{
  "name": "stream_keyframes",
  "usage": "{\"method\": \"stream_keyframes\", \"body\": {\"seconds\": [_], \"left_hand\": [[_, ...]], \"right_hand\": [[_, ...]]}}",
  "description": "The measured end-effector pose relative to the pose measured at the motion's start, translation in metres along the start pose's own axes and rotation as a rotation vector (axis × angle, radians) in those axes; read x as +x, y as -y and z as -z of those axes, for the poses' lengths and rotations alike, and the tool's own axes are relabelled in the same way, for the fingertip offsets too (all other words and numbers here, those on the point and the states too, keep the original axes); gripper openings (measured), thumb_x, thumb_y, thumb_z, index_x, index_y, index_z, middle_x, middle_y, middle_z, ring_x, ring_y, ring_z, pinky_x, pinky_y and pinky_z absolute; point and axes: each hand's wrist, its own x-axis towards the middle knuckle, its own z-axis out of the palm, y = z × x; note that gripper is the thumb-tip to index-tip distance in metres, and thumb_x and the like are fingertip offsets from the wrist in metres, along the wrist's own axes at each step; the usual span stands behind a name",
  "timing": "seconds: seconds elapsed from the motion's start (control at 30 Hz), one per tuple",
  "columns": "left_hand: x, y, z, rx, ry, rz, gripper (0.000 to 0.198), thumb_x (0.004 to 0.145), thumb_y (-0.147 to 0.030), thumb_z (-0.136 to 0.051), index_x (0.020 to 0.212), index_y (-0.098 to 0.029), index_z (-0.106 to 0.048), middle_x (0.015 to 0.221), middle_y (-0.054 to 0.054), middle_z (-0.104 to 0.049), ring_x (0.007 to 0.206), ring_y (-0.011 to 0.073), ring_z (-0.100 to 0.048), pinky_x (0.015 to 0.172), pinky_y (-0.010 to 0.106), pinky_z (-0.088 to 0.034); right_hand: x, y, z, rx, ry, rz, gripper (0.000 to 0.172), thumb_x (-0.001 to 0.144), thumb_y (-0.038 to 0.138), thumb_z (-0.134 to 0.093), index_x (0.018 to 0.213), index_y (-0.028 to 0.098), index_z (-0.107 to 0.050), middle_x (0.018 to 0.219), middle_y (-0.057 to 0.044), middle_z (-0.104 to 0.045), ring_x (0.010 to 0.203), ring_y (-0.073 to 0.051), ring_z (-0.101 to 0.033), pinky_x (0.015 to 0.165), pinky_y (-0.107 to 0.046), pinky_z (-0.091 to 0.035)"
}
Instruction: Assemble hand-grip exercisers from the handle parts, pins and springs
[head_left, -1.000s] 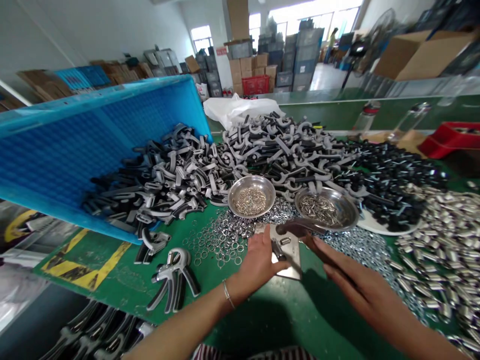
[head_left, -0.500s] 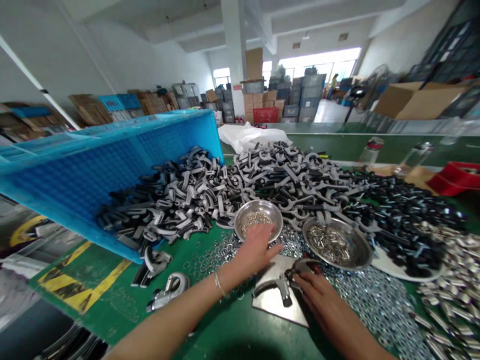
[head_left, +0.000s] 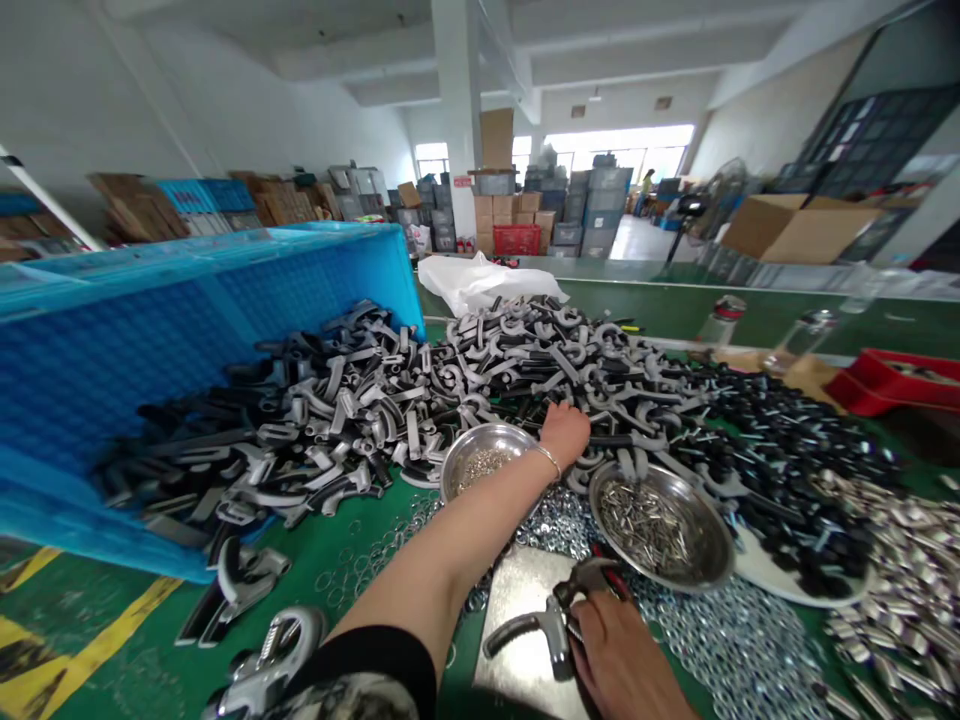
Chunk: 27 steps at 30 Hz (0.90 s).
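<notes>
Left hand (head_left: 564,435) reaches forward across the bench, arm extended, resting palm down on a heap of gray-and-black plastic handles (head_left: 525,370); whether it grasps a piece cannot be told. Right hand (head_left: 619,665) sits low at the near side, clenched on a hand grip (head_left: 555,625) with a plastic handle and metal body, lying on a steel plate (head_left: 525,590). Loose metal rings (head_left: 559,525) lie around the plate. A small steel bowl (head_left: 480,460) stands under the left forearm; a larger steel bowl (head_left: 660,530) of short metal pins stands between the hands. A tilted blue crate (head_left: 187,340) borders the heap on the left.
</notes>
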Motion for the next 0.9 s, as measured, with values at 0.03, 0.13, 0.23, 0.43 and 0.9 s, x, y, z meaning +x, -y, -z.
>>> {"method": "stream_keyframes", "body": {"seconds": [0.03,0.13,0.23,0.43,0.9], "left_hand": [[0.004,-0.003,0.001,0.004,0.001,0.008,0.023,0.091,-0.009,-0.050,0.102,-0.006,-0.069,0.106,0.020,-0.069,0.116,0.0287,-0.057,0.102,0.046,-0.041],[0.003,-0.002,0.017,-0.002,-0.001,0.029,0.025,0.091,-0.005,-0.045,0.102,-0.005,-0.068,0.103,0.020,-0.068,0.110,0.0284,-0.061,0.098,0.045,-0.045],[-0.032,0.000,0.045,-0.053,-0.027,-0.022,0.038,0.095,-0.005,-0.037,0.126,-0.013,-0.059,0.124,0.015,-0.062,0.111,0.0222,-0.062,0.095,0.038,-0.049],[-0.204,-0.006,0.075,-0.371,0.190,-0.477,0.043,0.093,-0.010,-0.044,0.130,-0.027,-0.057,0.137,0.006,-0.057,0.126,0.0237,-0.053,0.107,0.042,-0.042],[-0.331,-0.063,-0.021,-0.392,0.005,0.312,0.072,0.078,-0.016,-0.056,0.146,-0.005,-0.035,0.159,0.024,-0.025,0.151,0.0374,-0.013,0.119,0.059,-0.019]], "right_hand": [[0.001,0.001,0.002,0.029,0.009,-0.018,0.018,0.083,0.008,-0.051,0.095,0.019,-0.059,0.092,-0.013,-0.068,0.078,-0.029,-0.068,0.070,-0.043,-0.057],[0.008,0.002,0.020,0.227,0.017,-0.103,0.016,0.090,0.015,-0.051,0.101,0.021,-0.059,0.103,-0.013,-0.066,0.090,-0.027,-0.068,0.080,-0.042,-0.056],[0.009,-0.001,0.049,0.511,0.077,-0.220,0.014,0.095,0.022,-0.048,0.105,0.023,-0.058,0.110,-0.010,-0.065,0.101,-0.023,-0.066,0.088,-0.037,-0.055],[-0.028,-0.011,0.077,0.840,0.120,-0.612,0.028,0.097,0.040,-0.049,0.119,0.023,-0.048,0.117,-0.011,-0.068,0.103,-0.024,-0.069,0.090,-0.037,-0.055],[-0.035,0.037,0.087,1.261,-0.034,-0.939,0.038,0.089,0.052,-0.061,0.111,0.022,-0.059,0.079,-0.002,-0.070,0.070,-0.020,-0.067,0.068,-0.033,-0.053]]}}
